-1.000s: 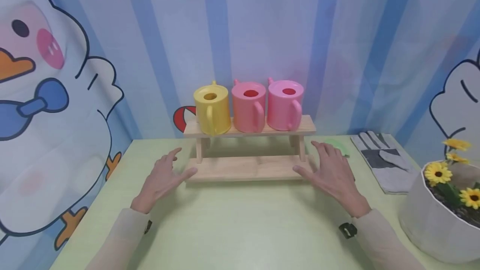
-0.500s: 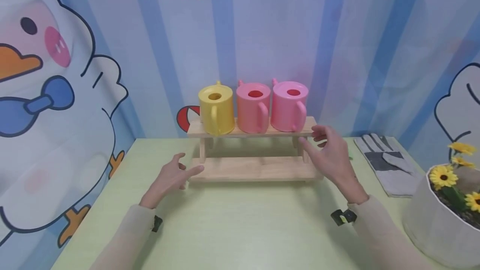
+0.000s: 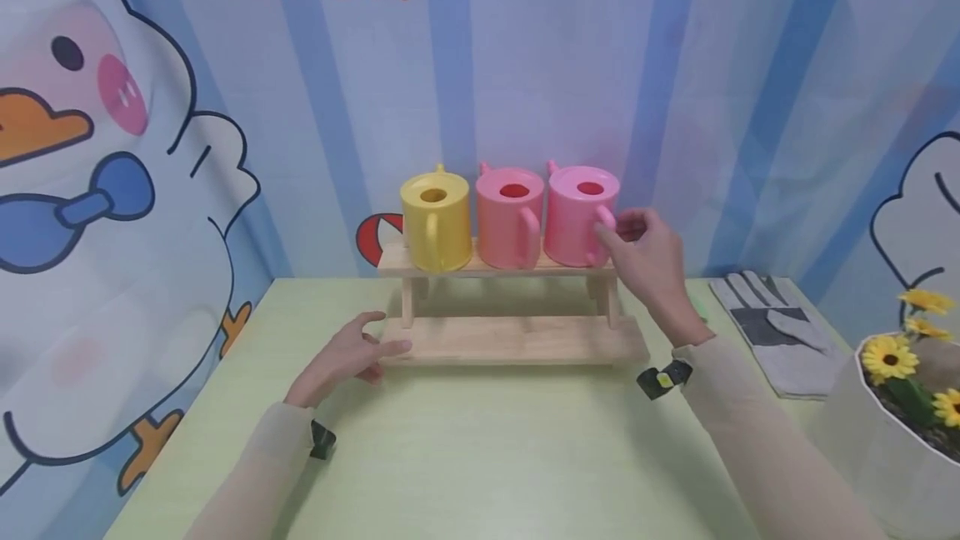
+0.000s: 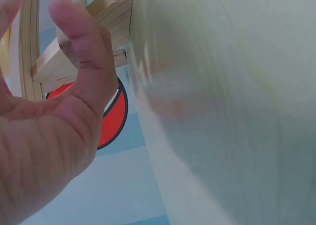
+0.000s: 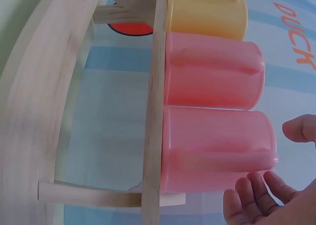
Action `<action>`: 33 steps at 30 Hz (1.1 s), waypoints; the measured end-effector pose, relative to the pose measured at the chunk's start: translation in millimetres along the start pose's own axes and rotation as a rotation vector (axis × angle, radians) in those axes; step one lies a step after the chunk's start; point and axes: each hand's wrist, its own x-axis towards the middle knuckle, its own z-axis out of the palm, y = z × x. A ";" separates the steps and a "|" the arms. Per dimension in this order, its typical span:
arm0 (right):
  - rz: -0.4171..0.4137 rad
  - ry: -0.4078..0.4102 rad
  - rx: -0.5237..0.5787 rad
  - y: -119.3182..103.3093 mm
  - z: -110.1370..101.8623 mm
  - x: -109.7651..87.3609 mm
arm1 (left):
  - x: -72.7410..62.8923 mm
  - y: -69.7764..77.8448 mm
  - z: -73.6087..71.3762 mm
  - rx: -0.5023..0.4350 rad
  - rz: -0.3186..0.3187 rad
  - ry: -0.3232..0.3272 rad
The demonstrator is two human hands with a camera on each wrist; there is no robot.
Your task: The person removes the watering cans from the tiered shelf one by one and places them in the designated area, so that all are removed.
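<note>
The bright pink can [image 3: 574, 227] is carried by what we see as the largest things: the table [image 3: 487, 448], then the wooden rack [image 3: 517, 338] near its back edge. It stands upright toward the right end of the upper shelf, with the coral can [image 3: 504, 230] just beside it and the yellow can [image 3: 416, 232] toward the left end. We see the left hand [image 3: 345, 354] relaxed and empty by the lower shelf's left end. The right hand [image 3: 651, 261] is half open beside the handle [image 5: 232, 161], thumb and fingers apart, with no grip we can see. We judge that a bump from those fingertips could knock the pink can into its neighbour or over the narrow shelf's front edge. Compared with half a second ago, the right hand is higher, up from the shelf's end to the handle; the cans keep their places.
</note>
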 end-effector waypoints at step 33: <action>0.225 -0.140 0.339 3.8 26.8 35.3 | 12.7 -6.7 7.9 -0.129 0.039 -0.029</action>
